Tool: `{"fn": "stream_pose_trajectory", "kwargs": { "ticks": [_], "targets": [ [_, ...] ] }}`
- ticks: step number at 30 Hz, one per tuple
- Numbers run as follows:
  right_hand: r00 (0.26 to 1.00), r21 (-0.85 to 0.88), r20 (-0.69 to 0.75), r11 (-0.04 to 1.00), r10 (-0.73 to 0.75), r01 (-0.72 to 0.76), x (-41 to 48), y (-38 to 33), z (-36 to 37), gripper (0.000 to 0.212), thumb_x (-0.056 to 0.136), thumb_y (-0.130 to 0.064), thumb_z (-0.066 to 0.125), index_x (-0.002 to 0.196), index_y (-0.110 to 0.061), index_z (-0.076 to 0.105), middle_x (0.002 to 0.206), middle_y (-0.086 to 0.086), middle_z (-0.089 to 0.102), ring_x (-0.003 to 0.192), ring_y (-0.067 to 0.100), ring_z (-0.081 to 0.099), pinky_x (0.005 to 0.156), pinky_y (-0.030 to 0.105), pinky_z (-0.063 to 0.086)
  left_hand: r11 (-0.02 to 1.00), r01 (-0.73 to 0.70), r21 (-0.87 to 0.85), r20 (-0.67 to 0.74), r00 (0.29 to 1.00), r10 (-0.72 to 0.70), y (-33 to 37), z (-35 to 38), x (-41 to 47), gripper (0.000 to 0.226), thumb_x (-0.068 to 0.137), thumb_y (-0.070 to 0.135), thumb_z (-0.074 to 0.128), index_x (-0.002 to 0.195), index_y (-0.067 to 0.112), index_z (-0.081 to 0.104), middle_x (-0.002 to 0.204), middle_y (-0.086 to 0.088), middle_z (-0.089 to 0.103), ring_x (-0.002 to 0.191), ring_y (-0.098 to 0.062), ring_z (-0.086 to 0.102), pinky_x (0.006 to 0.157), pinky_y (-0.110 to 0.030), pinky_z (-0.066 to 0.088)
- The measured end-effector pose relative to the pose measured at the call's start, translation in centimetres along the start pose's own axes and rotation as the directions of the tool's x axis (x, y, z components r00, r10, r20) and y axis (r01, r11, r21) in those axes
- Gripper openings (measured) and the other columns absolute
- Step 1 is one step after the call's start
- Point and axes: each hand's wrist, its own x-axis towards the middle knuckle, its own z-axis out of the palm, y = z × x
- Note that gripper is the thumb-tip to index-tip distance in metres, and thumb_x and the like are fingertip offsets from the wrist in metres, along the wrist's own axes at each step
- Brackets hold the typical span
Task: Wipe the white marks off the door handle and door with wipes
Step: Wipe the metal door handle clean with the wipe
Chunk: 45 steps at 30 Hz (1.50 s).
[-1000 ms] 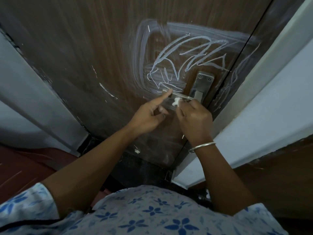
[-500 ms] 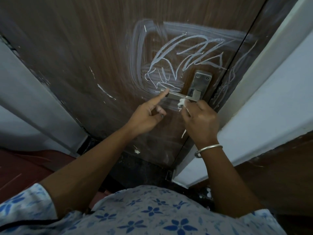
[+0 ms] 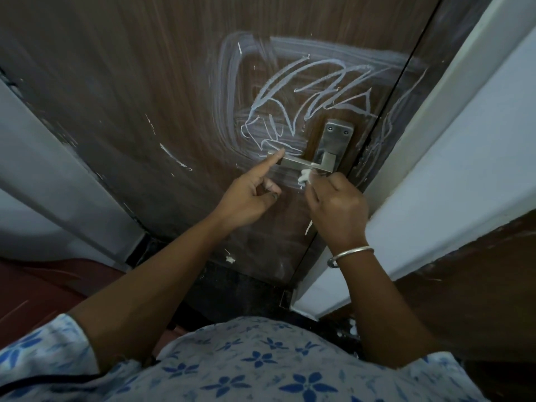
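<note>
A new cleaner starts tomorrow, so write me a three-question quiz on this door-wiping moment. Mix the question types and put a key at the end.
1. True or false: scribbled white marks show on the door.
2. Which hand pinches the wipe? A) left B) right C) both
3. Name what the left hand's index finger touches.
Key: 1 true; 2 B, the right hand; 3 the door handle, at its free end.
</note>
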Motion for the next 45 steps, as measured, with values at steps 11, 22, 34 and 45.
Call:
{"fn": "stream_pose_trajectory", "kwargs": {
  "ticks": [11, 22, 34, 45],
  "targets": [
    [0.999, 0.010, 0.012, 0.999, 0.032, -0.032, 0.2, 0.5, -0.4, 0.013, 0.085, -0.010, 0.062, 0.079, -0.006, 0.073, 0.057, 0.009, 0.055, 0.043, 0.023, 0.050, 0.042, 0.023, 0.039, 1.000, 0.004, -0.020, 0.016, 1.000, -0.004, 0.1, 0.4, 0.1, 0.078, 0.086, 0.000, 0.057, 0.134, 0.050, 0.022, 0.084, -0.006, 0.066, 0.071, 0.008, 0.057, 0.082, -0.020, 0.040],
    [0.997, 0.013, -0.009, 0.997, 0.073, -0.073, 0.3, 0.9, -1.2, 0.011, 0.079, -0.008, 0.064, 0.076, -0.004, 0.073, 0.057, 0.011, 0.057, 0.042, 0.024, 0.050, 0.044, 0.020, 0.036, 1.000, 0.017, -0.001, 0.037, 0.999, -0.017, 0.3, 0.4, 0.0, 0.080, 0.085, 0.002, 0.058, 0.133, 0.054, 0.021, 0.087, -0.009, 0.067, 0.068, 0.009, 0.056, 0.073, -0.017, 0.040],
    [0.977, -0.057, 0.060, 0.978, 0.203, -0.200, 1.3, 0.7, -2.4, 0.010, 0.077, -0.008, 0.064, 0.069, -0.001, 0.065, 0.063, 0.017, 0.059, 0.045, 0.030, 0.052, 0.044, 0.023, 0.035, 0.996, 0.065, 0.065, 0.070, 0.995, -0.069, 0.2, 0.0, -0.1, 0.088, 0.083, 0.006, 0.062, 0.133, 0.062, 0.016, 0.084, 0.001, 0.065, 0.078, -0.029, 0.061, 0.063, -0.014, 0.045],
    [0.936, 0.001, 0.210, 0.957, 0.283, -0.290, 2.7, 0.4, -2.3, 0.028, 0.085, -0.012, 0.055, 0.107, 0.000, 0.066, 0.097, 0.026, 0.059, 0.073, 0.039, 0.061, 0.065, 0.036, 0.050, 0.998, 0.042, 0.049, 0.020, 0.999, -0.043, -0.1, -0.1, -0.1, 0.083, 0.084, 0.003, 0.059, 0.141, 0.049, 0.020, 0.087, 0.002, 0.059, 0.061, 0.002, 0.049, 0.058, -0.006, 0.041]
  ]
}}
